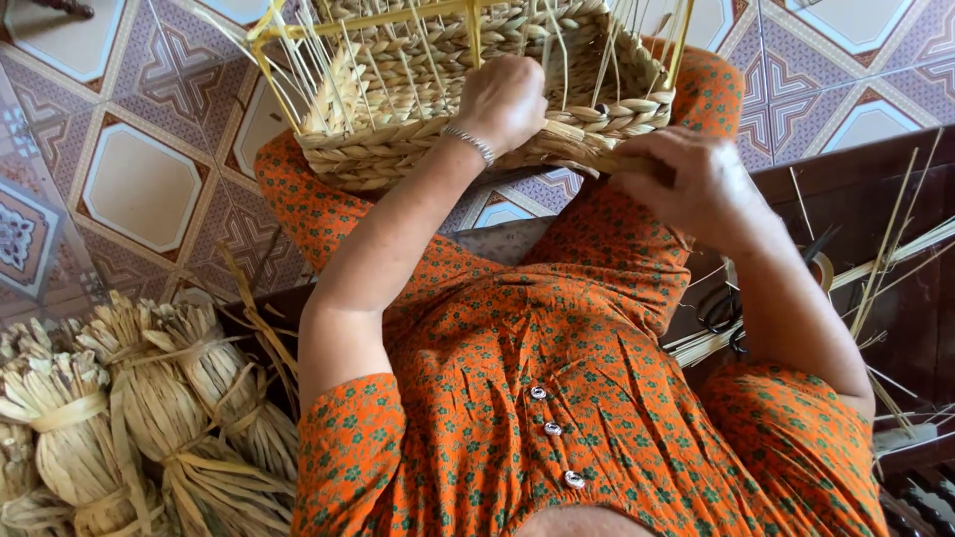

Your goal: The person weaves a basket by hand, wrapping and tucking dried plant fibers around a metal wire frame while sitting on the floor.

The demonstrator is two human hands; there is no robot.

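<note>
A half-woven straw basket (418, 149) on a yellow wire frame (274, 80) rests on my knees. My left hand (502, 99), with a silver bracelet on the wrist, grips the braided wall at the basket's near side. My right hand (686, 179) is shut on a braided straw strand (587, 149) that runs from the basket's lower right corner. Thin upright straw stakes (637, 30) stick up from the rim.
Bundles of dried straw (149, 418) lie on the floor at lower left. Black scissors (721, 308) and loose straw stalks (895, 249) lie on a dark wooden bench (856, 189) to my right. Patterned floor tiles (139, 189) surround it all.
</note>
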